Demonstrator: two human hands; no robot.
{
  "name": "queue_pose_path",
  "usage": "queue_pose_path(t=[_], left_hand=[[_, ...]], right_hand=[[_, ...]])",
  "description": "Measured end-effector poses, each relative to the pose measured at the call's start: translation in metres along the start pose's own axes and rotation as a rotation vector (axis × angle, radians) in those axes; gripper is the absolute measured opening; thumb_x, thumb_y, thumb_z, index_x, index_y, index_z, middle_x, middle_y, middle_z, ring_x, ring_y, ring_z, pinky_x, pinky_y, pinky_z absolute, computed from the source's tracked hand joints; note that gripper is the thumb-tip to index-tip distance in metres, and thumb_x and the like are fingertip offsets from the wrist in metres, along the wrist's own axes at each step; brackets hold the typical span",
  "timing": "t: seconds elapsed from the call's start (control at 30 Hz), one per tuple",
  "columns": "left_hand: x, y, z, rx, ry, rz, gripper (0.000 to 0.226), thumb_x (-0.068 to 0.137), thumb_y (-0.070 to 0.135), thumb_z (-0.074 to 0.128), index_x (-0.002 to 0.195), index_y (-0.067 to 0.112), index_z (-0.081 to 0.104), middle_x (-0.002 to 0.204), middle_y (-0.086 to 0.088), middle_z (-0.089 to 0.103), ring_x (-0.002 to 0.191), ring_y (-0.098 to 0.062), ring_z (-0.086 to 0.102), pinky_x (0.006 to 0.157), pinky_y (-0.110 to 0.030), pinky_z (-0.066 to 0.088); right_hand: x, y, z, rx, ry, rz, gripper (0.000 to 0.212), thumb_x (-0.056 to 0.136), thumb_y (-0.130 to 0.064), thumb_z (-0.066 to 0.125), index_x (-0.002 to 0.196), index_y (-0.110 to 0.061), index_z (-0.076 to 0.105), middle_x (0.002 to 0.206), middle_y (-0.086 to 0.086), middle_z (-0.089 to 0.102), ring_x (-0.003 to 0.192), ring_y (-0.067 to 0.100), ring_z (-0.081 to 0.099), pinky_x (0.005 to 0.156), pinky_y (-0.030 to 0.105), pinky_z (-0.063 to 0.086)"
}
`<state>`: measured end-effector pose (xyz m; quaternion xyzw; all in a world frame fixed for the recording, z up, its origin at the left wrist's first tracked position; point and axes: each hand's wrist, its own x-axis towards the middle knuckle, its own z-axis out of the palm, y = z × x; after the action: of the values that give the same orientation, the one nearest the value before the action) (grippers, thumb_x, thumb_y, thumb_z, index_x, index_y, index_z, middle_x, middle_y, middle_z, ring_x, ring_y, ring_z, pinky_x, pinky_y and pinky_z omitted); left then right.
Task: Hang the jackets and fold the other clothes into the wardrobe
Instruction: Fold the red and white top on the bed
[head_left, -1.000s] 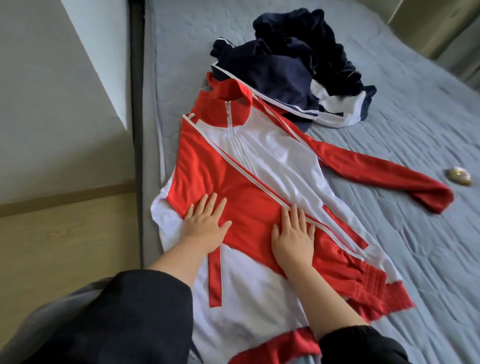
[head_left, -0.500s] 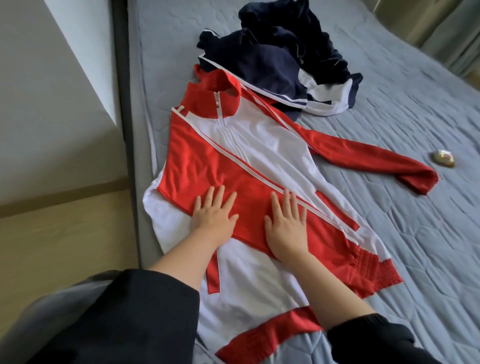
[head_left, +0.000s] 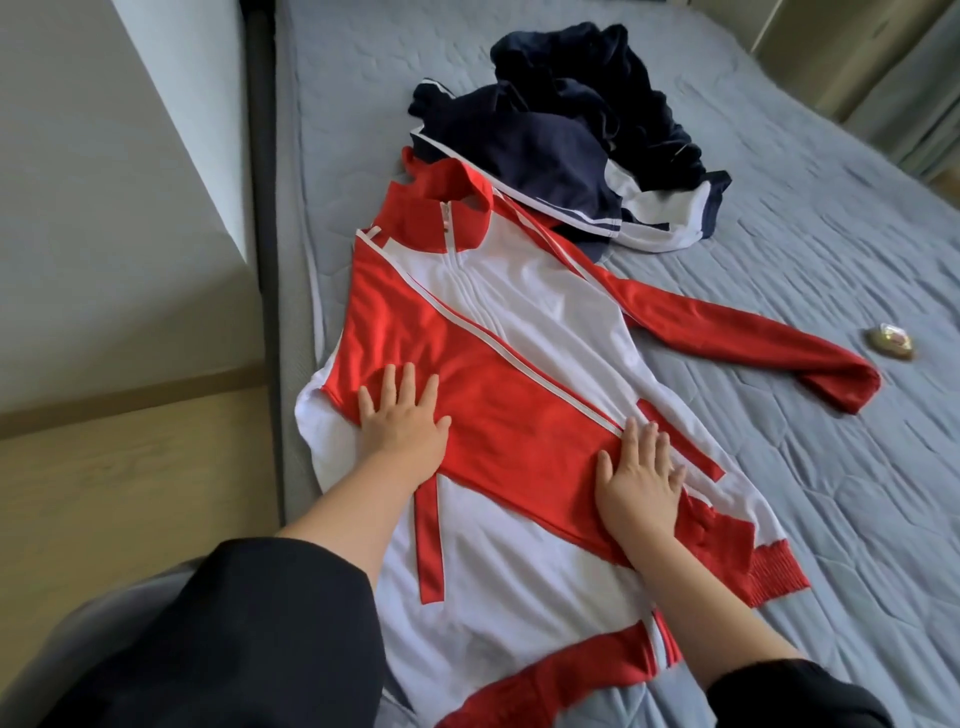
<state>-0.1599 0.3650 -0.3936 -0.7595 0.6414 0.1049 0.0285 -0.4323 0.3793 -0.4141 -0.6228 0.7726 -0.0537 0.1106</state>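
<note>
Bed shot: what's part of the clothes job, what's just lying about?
Job: red and white zip-up jacket, left hand and right hand pressed flat on it; heap of navy and white clothes.
Lying about: small gold shiny object; grey quilted mattress.

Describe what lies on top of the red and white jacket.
The left hand and right hand lie flat on the red sleeve folded across the jacket. The bed under it is covered, seen only around it.
</note>
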Motion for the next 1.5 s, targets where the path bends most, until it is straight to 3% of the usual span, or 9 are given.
queue_pose_path(t=[0.27, 0.5, 0.67, 0.87, 1.03, 1.13, 1.3, 1.43, 1.5], left_hand=[[0.017, 0.036, -0.005, -0.138, -0.118, 0.067, 0.066, 0.097, 0.047, 0.037, 0.152, 0.034, 0.003, 0.161, 0.000, -0.006, 0.147, -0.024, -0.010, 0.116, -0.052, 0.005], [0.043, 0.032, 0.006, -0.143, -0.107, 0.036, 0.065, 0.097, 0.050, 0.033, 0.152, 0.035, 0.002, 0.161, 0.000, -0.007, 0.147, -0.023, -0.011, 0.115, -0.052, 0.003], [0.059, 0.035, 0.014, -0.157, -0.057, 0.026, 0.065, 0.096, 0.053, 0.030, 0.151, 0.035, 0.002, 0.161, 0.000, -0.007, 0.147, -0.023, -0.011, 0.116, -0.051, 0.001], [0.067, 0.035, 0.021, -0.144, -0.038, 0.023, 0.066, 0.095, 0.055, 0.029, 0.151, 0.035, 0.001, 0.161, -0.001, -0.008, 0.147, -0.023, -0.012, 0.116, -0.050, -0.001], [0.067, 0.033, 0.016, -0.197, -0.058, 0.036, 0.066, 0.095, 0.053, 0.034, 0.152, 0.035, 0.005, 0.161, 0.000, -0.006, 0.147, -0.023, -0.010, 0.116, -0.051, 0.000], [0.066, 0.032, 0.004, -0.268, -0.076, 0.033, 0.066, 0.094, 0.047, 0.042, 0.151, 0.034, 0.013, 0.161, 0.001, -0.001, 0.147, -0.020, -0.006, 0.117, -0.048, 0.001], [0.054, 0.027, -0.011, -0.602, 0.000, 0.038, 0.054, 0.092, 0.017, 0.056, 0.144, 0.015, 0.041, 0.157, -0.009, 0.022, 0.146, -0.022, 0.013, 0.116, -0.036, 0.011], [0.039, 0.026, -0.016, -0.645, -0.069, 0.061, 0.052, 0.092, 0.012, 0.053, 0.143, 0.011, 0.041, 0.157, -0.013, 0.022, 0.146, -0.022, 0.013, 0.114, -0.024, 0.009], [0.035, 0.026, -0.017, -0.640, -0.111, 0.059, 0.053, 0.093, 0.016, 0.054, 0.144, 0.012, 0.040, 0.157, -0.010, 0.020, 0.147, -0.020, 0.012, 0.113, -0.022, 0.009]], right_hand=[[0.058, -0.046, -0.022, 0.512, 0.026, -0.088, 0.058, 0.095, -0.032, 0.046, 0.146, -0.011, 0.029, 0.148, 0.011, 0.038, 0.136, 0.026, 0.035, 0.111, 0.037, 0.028], [0.153, -0.042, -0.040, 1.465, -0.039, 0.545, 0.043, 0.096, -0.030, 0.052, 0.128, -0.003, 0.045, 0.102, 0.018, 0.059, 0.080, 0.022, 0.060, 0.069, 0.029, 0.050], [0.190, -0.023, -0.044, 1.920, 0.056, 0.795, 0.060, 0.093, -0.031, 0.060, 0.142, -0.009, 0.034, 0.134, 0.015, 0.050, 0.120, 0.027, 0.055, 0.097, 0.034, 0.045], [0.204, -0.024, -0.076, 1.873, 0.103, 0.792, 0.039, 0.099, -0.015, 0.045, 0.138, -0.008, 0.044, 0.140, 0.006, 0.050, 0.124, 0.023, 0.053, 0.097, 0.032, 0.044], [0.182, -0.079, -0.141, 2.038, 0.095, 0.594, 0.009, 0.097, -0.010, 0.050, 0.095, -0.003, 0.056, 0.098, 0.002, 0.059, 0.090, 0.017, 0.056, 0.089, 0.014, 0.047], [0.132, -0.117, -0.161, 2.225, -0.020, 0.605, 0.013, 0.097, -0.003, 0.047, 0.088, -0.002, 0.056, 0.087, 0.010, 0.062, 0.095, 0.023, 0.063, 0.091, 0.033, 0.052], [0.033, -0.152, -0.130, 1.392, -0.636, 0.234, 0.033, 0.099, -0.029, 0.040, 0.090, -0.008, 0.063, 0.081, 0.011, 0.073, 0.065, 0.018, 0.071, 0.058, 0.026, 0.054], [0.039, -0.135, -0.096, 0.529, -0.003, -0.246, 0.019, 0.087, -0.021, 0.058, 0.099, -0.012, 0.070, 0.105, 0.008, 0.070, 0.094, 0.020, 0.063, 0.081, 0.031, 0.046], [0.057, -0.118, -0.085, 0.241, 0.156, -0.304, 0.043, 0.084, -0.029, 0.063, 0.122, -0.010, 0.059, 0.128, 0.010, 0.056, 0.119, 0.028, 0.048, 0.099, 0.036, 0.035]])
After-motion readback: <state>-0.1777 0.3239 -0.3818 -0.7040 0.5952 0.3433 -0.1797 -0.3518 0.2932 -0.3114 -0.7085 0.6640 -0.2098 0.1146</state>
